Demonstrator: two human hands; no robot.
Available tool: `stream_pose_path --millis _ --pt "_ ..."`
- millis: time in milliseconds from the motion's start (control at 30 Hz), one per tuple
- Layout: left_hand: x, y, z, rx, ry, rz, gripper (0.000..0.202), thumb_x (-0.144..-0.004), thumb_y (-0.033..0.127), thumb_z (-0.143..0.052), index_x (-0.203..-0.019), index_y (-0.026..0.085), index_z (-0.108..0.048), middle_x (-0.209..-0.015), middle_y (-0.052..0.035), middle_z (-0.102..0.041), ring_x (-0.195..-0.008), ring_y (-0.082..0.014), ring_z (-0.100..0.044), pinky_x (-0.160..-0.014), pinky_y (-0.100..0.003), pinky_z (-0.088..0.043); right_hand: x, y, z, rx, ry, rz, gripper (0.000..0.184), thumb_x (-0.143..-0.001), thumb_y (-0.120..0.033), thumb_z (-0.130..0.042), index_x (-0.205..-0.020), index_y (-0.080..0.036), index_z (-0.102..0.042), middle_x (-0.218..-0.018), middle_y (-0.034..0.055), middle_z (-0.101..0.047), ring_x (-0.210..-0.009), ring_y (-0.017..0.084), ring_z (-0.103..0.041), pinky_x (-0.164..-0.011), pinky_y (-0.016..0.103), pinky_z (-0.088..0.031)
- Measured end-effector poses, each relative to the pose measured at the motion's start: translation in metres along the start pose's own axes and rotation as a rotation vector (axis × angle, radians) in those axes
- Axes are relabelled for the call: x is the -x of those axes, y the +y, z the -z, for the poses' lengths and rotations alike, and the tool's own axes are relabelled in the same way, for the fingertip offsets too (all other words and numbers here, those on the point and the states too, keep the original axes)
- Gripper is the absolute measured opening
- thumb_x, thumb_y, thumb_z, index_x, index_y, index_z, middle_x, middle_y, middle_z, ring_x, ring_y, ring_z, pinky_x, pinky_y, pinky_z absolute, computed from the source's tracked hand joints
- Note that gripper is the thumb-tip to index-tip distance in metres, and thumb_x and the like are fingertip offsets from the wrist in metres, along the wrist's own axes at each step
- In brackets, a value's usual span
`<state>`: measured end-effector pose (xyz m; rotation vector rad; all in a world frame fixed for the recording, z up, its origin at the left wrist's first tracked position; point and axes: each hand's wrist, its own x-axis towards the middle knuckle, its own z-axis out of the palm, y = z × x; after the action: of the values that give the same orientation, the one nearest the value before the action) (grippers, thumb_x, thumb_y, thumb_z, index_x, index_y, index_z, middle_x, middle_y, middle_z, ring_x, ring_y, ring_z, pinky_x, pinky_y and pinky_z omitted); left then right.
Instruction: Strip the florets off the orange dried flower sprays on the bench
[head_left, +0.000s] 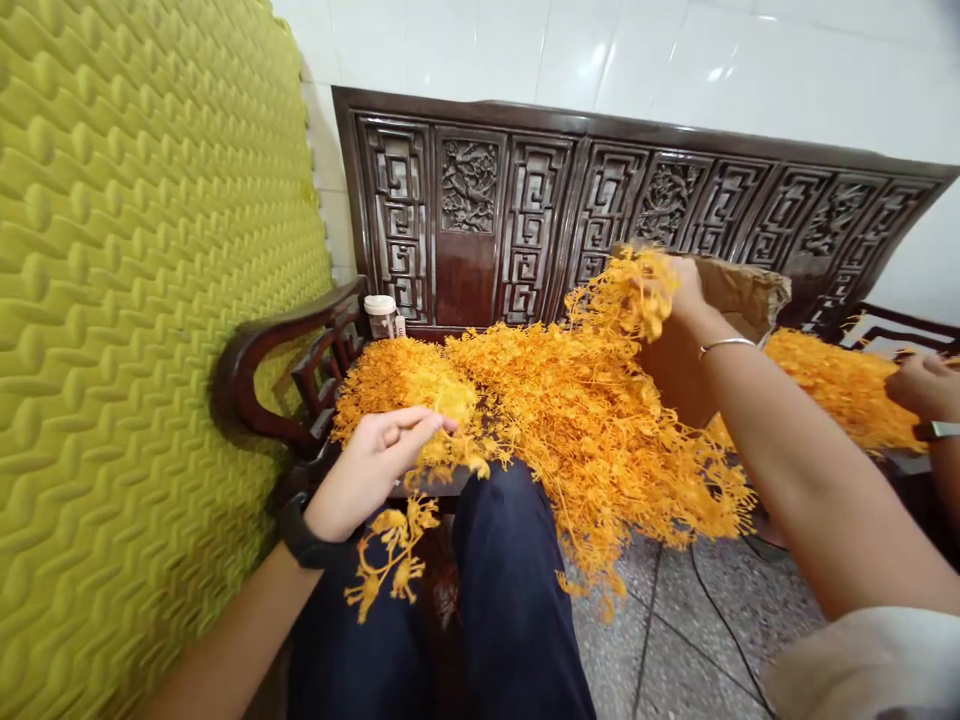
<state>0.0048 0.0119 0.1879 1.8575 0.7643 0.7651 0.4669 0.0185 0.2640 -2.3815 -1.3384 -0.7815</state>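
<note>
A big heap of orange plastic flower sprigs (570,410) covers the seat of a dark carved wooden bench (525,190). My left hand (375,465), with a black watch at the wrist, is closed on an orange sprig (394,565) that hangs down over my lap. My right hand (675,290), a thin bangle on its wrist, is raised over the heap and grips a bunch of sprigs (622,290) in front of a brown cardboard box (739,290).
A yellow-green foam mattress (135,300) leans at the left. A small jar (381,315) stands on the bench by the armrest (277,350). Another person's hand (926,385) works on more orange sprigs at the right edge. Cables cross the speckled floor (690,620).
</note>
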Motion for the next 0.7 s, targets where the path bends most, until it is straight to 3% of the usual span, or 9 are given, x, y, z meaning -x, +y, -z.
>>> stream_pose_path --millis 167,300,467,600,667,700 --pt "-0.001 0.001 0.005 0.065 0.024 0.004 0.039 -0.082 0.044 -0.051 -0.095 0.010 -0.066 -0.045 0.0078 -0.023 -0.040 -0.0047 -0.019 -0.038 -0.021 -0.010 -0.007 -0.037 0.013 -0.002 -0.061 0.170 0.033 -0.080 -0.031 -0.057 -0.101 -0.007 -0.061 -0.097 0.0185 -0.063 -0.076 0.017 -0.047 -0.064 0.028 -0.027" --pt "0.005 0.001 0.013 0.045 0.056 -0.014 0.039 -0.082 0.044 -0.051 -0.096 0.010 -0.065 -0.046 0.0075 -0.024 -0.040 -0.0048 -0.019 -0.038 -0.021 -0.009 -0.012 -0.056 0.015 0.054 -0.219 0.357 0.036 -0.075 -0.029 -0.063 -0.104 -0.007 -0.059 -0.099 0.0165 -0.061 -0.083 0.020 -0.051 -0.068 0.027 -0.032" --pt "0.007 0.001 0.018 0.082 0.068 -0.059 0.036 -0.082 0.042 -0.054 -0.097 0.011 -0.065 -0.048 0.0072 -0.025 -0.042 -0.0049 -0.020 -0.039 -0.021 -0.012 -0.005 -0.075 0.022 -0.049 -0.422 0.491 0.060 -0.063 -0.029 -0.073 -0.118 -0.017 -0.052 -0.106 0.0093 -0.058 -0.088 0.022 -0.056 -0.074 0.030 -0.041" --pt "0.006 0.005 0.018 0.131 0.085 -0.087 0.032 -0.083 0.038 -0.054 -0.097 0.012 -0.065 -0.044 0.0079 -0.026 -0.038 -0.0045 -0.022 -0.037 -0.020 -0.012 0.045 -0.109 0.064 -0.336 -0.466 0.640 0.057 -0.071 -0.032 -0.068 -0.123 -0.018 -0.047 -0.119 0.0100 -0.054 -0.097 0.022 -0.056 -0.084 0.036 -0.044" --pt "0.005 0.006 0.017 0.146 0.094 -0.102 0.031 -0.083 0.037 -0.053 -0.098 0.013 -0.064 -0.042 0.0083 -0.027 -0.035 -0.0042 -0.022 -0.035 -0.021 -0.011 0.099 -0.132 0.083 -0.568 -0.576 0.789 0.048 -0.078 -0.035 -0.061 -0.122 -0.019 -0.048 -0.120 0.0073 -0.055 -0.104 0.019 -0.055 -0.090 0.034 -0.044" --pt "0.003 0.005 0.017 0.149 0.100 -0.106 0.031 -0.083 0.037 -0.054 -0.097 0.013 -0.065 -0.042 0.0085 -0.027 -0.034 -0.0041 -0.022 -0.035 -0.021 -0.010 0.133 -0.143 0.087 -0.676 -0.691 0.896 0.043 -0.081 -0.035 -0.058 -0.121 -0.019 -0.049 -0.120 0.0055 -0.056 -0.106 0.017 -0.054 -0.092 0.032 -0.043"
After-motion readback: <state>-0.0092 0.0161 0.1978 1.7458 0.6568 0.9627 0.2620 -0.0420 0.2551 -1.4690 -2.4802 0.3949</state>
